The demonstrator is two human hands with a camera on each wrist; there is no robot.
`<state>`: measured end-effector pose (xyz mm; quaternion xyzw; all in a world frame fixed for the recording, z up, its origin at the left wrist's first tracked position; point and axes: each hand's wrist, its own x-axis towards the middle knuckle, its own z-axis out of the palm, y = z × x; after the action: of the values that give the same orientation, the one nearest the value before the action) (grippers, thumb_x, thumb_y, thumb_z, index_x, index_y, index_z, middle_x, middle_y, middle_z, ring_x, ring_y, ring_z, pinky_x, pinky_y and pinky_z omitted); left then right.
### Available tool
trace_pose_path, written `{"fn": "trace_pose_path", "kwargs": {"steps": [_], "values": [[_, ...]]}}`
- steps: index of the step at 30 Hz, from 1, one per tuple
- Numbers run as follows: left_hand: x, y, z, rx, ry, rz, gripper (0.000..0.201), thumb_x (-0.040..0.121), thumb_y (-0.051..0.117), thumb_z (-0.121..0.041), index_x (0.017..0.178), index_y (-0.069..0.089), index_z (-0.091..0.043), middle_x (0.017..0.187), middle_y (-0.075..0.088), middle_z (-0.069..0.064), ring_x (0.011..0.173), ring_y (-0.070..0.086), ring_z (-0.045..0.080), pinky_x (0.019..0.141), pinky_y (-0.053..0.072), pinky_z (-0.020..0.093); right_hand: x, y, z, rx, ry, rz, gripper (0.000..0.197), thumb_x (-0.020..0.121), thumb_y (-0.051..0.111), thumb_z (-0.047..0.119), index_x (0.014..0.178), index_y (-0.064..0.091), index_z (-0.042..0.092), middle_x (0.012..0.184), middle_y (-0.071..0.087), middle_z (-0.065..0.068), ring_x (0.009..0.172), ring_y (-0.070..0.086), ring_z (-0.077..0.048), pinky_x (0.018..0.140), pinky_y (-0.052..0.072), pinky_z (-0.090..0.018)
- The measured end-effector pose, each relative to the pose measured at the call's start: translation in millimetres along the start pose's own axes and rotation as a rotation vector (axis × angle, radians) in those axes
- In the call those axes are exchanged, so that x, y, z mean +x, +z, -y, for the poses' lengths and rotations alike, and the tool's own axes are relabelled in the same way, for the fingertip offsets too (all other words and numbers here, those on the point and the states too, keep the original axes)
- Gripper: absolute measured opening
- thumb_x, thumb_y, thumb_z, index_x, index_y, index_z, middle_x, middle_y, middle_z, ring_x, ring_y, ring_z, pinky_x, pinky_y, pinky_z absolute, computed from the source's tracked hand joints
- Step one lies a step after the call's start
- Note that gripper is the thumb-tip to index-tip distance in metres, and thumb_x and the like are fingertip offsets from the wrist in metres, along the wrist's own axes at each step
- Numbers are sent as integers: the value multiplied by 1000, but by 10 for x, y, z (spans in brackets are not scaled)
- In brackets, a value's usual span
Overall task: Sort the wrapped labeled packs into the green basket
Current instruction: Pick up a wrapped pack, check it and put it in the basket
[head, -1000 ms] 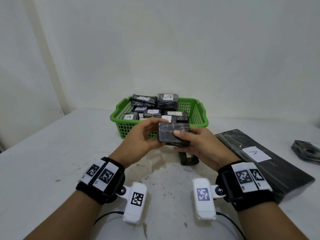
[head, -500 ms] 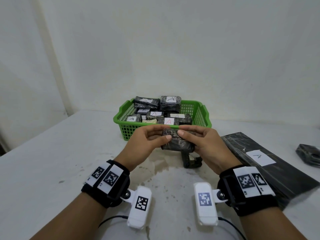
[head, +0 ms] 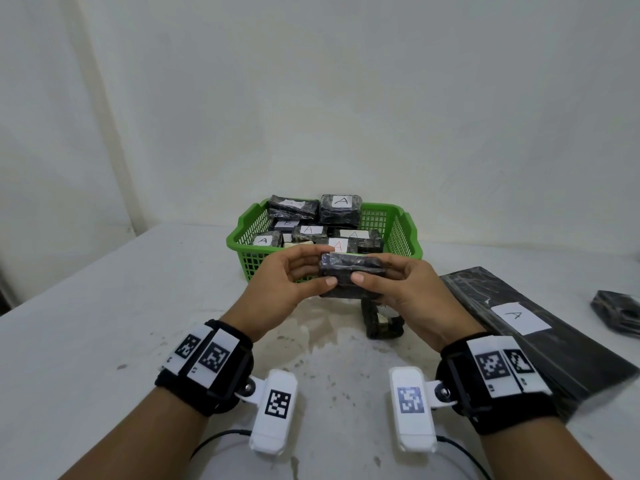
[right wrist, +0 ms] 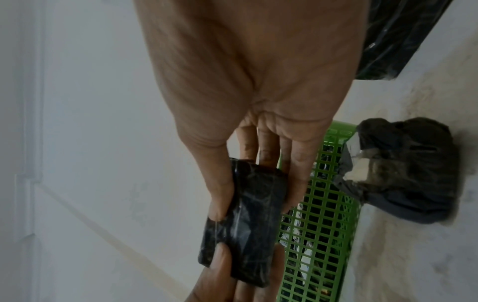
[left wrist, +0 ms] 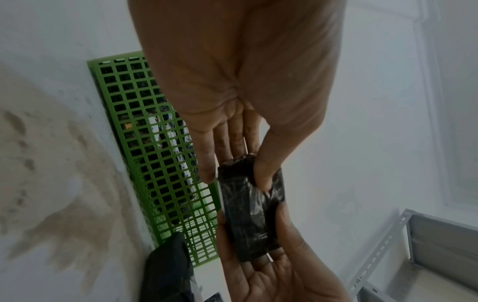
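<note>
Centre of the head view: a dark wrapped pack (head: 351,271) held between both hands above the white table (head: 104,323), just in front of the green basket (head: 401,233). Left hand (head: 280,289) gripping the pack's left end, thumb on the near face and fingers curled behind. Right hand (head: 405,292) gripping the right end the same way, thumb tip almost meeting the left thumb. No label visible on the faces of the held pack that show.

Left wrist view, lower middle of the frame: the same pack (left wrist: 252,212) pinched between thumb and fingers, with the other hand's palm reaching up from the bottom edge to take its far end; basket lattice (left wrist: 155,163) just to the left. Right wrist view, lower centre: pack (right wrist: 248,220) clamped between thumb and fingers, green lattice (right wrist: 323,235) to its right.

Inside the basket, upper centre of the head view: many dark wrapped packs with white labels (head: 341,209), most marked A, one marked B, some stacked above the rim.

Just below the hands, on the table: a small dark crumpled wrapped piece (head: 382,323), also at the right of the right wrist view (right wrist: 403,169), close to the basket wall. Right side of the head view: a large flat dark wrapped pack (head: 561,344) with a white A label, lying on the table. Far right edge: another small dark pack (head: 618,313), partly cut off.
</note>
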<state>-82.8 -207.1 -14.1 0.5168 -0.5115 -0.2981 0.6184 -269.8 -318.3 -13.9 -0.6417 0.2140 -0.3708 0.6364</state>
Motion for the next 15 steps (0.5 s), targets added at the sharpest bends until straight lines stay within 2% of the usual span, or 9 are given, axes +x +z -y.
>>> {"fn": "trace_pose_path", "kwargs": {"steps": [2, 4, 6, 7, 9, 12, 13, 15], "values": [[1, 2, 1, 1, 13, 6, 48, 79, 77, 10, 123, 66, -7, 118, 76, 9, 114, 71, 20, 90, 59, 28, 7, -7, 2, -3, 5, -1, 57, 63, 87, 17, 117, 73, 7, 110, 80, -9, 106, 77, -25, 84, 62, -28], [6, -3, 8, 9, 26, 14, 50, 76, 78, 15, 121, 66, -6, 119, 74, 10, 115, 70, 20, 89, 59, 28, 14, 5, 7, 36, 51, 19, 58, 64, 86, 21, 119, 73, 8, 116, 78, -12, 111, 75, -28, 93, 61, -35], [3, -3, -1, -1, 41, 29, 53, 75, 76, 20, 121, 63, -3, 120, 73, 12, 115, 69, 18, 89, 58, 26, -1, 28, 29, 85, 100, 48, 52, 71, 82, 26, 118, 74, 6, 119, 76, -19, 111, 74, -31, 100, 59, -42], [1, -2, -3, -10, 46, 42, 55, 75, 75, 21, 123, 62, -1, 122, 71, 13, 116, 68, 17, 89, 58, 25, -10, 35, 39, 108, 114, 50, 47, 75, 80, 24, 117, 74, 5, 118, 76, -21, 106, 74, -31, 98, 60, -42], [-10, 6, -10, -25, 38, 90, 59, 76, 75, 19, 128, 60, -3, 128, 69, 11, 120, 66, 16, 93, 57, 26, -11, 28, 33, 135, 117, 44, 35, 83, 77, 10, 116, 74, 1, 114, 77, -22, 98, 76, -29, 88, 64, -36], [-16, 25, 1, -69, -57, 123, 56, 84, 79, -4, 135, 60, -13, 131, 69, 4, 122, 67, 21, 101, 55, 34, 4, 1, 1, 91, 95, 10, 32, 83, 75, -10, 113, 74, -1, 104, 80, -16, 92, 77, -24, 80, 62, -26], [-13, 32, 10, -78, -78, 103, 50, 87, 77, -7, 134, 62, -12, 128, 72, 7, 120, 68, 25, 100, 56, 36, 10, -2, -2, 65, 90, -1, 35, 81, 76, -12, 114, 74, 0, 104, 80, -16, 92, 76, -24, 80, 62, -25], [-2, 33, 23, -20, -68, 38, 39, 90, 73, -4, 128, 67, -7, 118, 76, 12, 114, 71, 29, 96, 58, 33, 15, 10, -6, 41, 83, -14, 37, 80, 79, -9, 115, 74, 0, 105, 80, -17, 93, 77, -25, 82, 63, -27]]}}
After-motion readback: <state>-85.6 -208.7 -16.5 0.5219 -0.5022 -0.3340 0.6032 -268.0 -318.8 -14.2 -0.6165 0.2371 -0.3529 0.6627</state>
